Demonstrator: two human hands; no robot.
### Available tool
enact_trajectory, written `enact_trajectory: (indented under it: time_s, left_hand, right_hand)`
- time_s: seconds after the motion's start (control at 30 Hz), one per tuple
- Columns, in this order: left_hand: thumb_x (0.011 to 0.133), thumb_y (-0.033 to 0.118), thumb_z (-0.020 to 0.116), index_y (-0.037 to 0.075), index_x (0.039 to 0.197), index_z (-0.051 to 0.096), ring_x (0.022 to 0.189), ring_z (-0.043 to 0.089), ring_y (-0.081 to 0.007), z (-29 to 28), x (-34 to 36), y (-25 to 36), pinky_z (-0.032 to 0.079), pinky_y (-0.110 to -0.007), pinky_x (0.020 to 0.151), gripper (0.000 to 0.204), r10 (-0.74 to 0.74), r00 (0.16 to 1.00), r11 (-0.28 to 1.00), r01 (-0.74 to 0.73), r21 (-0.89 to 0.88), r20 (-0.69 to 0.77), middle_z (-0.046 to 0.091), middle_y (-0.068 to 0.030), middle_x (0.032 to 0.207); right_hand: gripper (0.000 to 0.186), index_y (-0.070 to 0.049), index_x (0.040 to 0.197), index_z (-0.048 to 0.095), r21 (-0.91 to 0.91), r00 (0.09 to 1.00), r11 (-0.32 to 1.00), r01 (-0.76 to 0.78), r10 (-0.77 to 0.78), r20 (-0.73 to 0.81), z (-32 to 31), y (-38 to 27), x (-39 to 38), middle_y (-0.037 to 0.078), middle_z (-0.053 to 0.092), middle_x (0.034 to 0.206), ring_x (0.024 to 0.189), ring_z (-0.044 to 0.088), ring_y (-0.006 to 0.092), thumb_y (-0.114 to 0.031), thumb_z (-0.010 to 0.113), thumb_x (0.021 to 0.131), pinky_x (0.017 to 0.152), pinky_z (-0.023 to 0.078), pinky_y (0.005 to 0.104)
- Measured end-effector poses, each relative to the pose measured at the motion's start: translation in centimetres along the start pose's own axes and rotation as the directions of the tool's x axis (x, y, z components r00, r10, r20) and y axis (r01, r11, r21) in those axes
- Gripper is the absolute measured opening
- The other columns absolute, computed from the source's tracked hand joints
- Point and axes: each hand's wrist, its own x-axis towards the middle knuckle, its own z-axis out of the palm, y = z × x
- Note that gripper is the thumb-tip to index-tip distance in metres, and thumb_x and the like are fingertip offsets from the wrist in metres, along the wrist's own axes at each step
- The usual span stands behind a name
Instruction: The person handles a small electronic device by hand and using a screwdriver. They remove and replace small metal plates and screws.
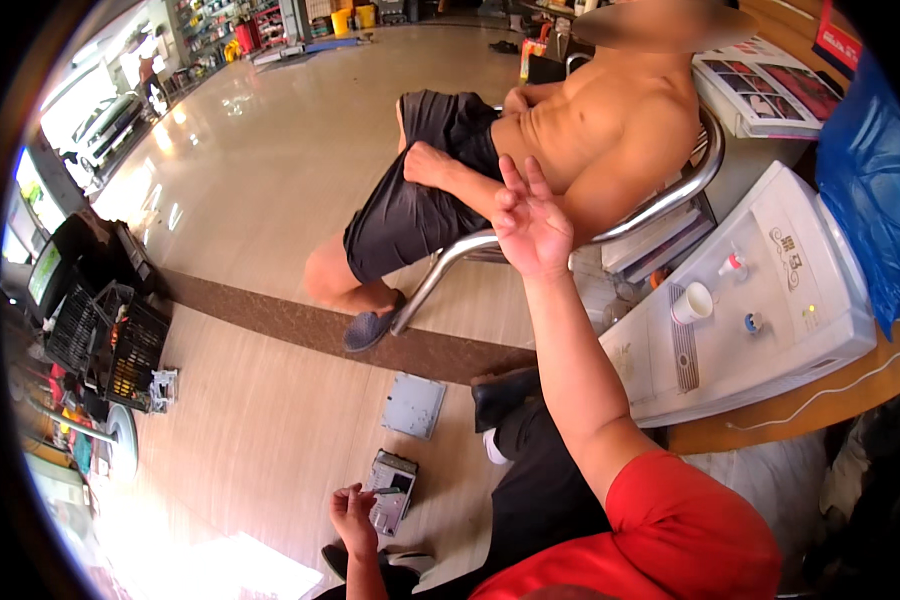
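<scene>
My right hand [535, 222] is raised in front of a seated person, palm showing. Two of its fingers stretch up and the others curl loosely, with nothing in them. Low in the view, my left hand [353, 515] pinches a thin dark stick-like tool [386, 491], whose exact kind I cannot make out. Beyond that hand, a metal box-shaped device [398, 480] sits on the floor, its side partly hidden by the hand and tool. A flat grey metal panel [413, 406] lies on the floor a little farther off, touched by neither hand.
A shirtless person in dark shorts [425, 215] sits on a chrome-armed chair [712, 165]. To the right are a white water dispenser [630, 350], a paper cup [692, 303], a blue plastic bag [870, 190] and an open catalogue [765, 90]. Black crates [138, 345] stand at left.
</scene>
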Motion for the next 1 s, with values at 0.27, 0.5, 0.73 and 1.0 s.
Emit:
enact_trajectory:
  time_s: [0.27,0.5,0.73,1.0]
  left_hand:
    - [0.098,0.012,0.053,0.005,0.102,0.051,0.077,0.067,-0.0167,-0.1,-0.2,-0.2,0.055,-0.027,0.067,0.008,0.014,1.000,1.000,-0.014,-0.007,0.020,0.062,-0.0107,0.104]
    - [0.098,0.014,0.054,0.005,0.102,0.053,0.078,0.067,-0.0154,-0.1,-0.6,-0.2,0.053,-0.025,0.068,0.010,0.009,1.000,0.999,-0.010,0.053,0.021,0.064,-0.0085,0.098]
    - [0.097,0.013,0.057,0.007,0.100,0.052,0.081,0.067,-0.0163,0.3,-0.7,0.2,0.054,-0.026,0.069,0.008,0.017,0.999,1.000,-0.018,0.014,0.032,0.063,-0.0091,0.103]
    - [0.098,0.015,0.055,0.005,0.102,0.053,0.079,0.066,-0.0145,0.7,-1.1,0.6,0.053,-0.024,0.067,0.011,0.019,0.999,0.999,-0.020,0.033,0.032,0.065,-0.0084,0.099]
  right_hand:
    - [0.013,-0.004,0.079,0.059,-0.422,0.943,0.873,-0.244,0.314,0.105,2.5,2.2,-1.0,0.008,0.058,0.074,0.059,0.051,0.0148,0.004,0.050,0.076,0.054,0.043,0.0288]
    - [0.016,0.000,0.073,0.060,-0.956,0.814,0.119,-0.269,0.558,-0.160,5.0,6.6,-3.0,0.002,0.057,0.063,0.058,0.054,0.0084,0.005,0.045,0.072,0.053,0.043,0.0250]
    - [0.016,0.001,0.073,0.060,-0.916,0.834,0.183,-0.356,0.504,-0.223,3.4,7.0,-2.6,0.004,0.059,0.064,0.057,0.054,0.0098,0.006,0.044,0.070,0.051,0.043,0.0259]
    - [0.014,0.000,0.074,0.058,-0.904,0.853,0.238,-0.356,0.478,-0.210,2.7,6.9,-2.3,0.003,0.058,0.065,0.057,0.053,0.0094,0.007,0.045,0.073,0.052,0.044,0.0255]
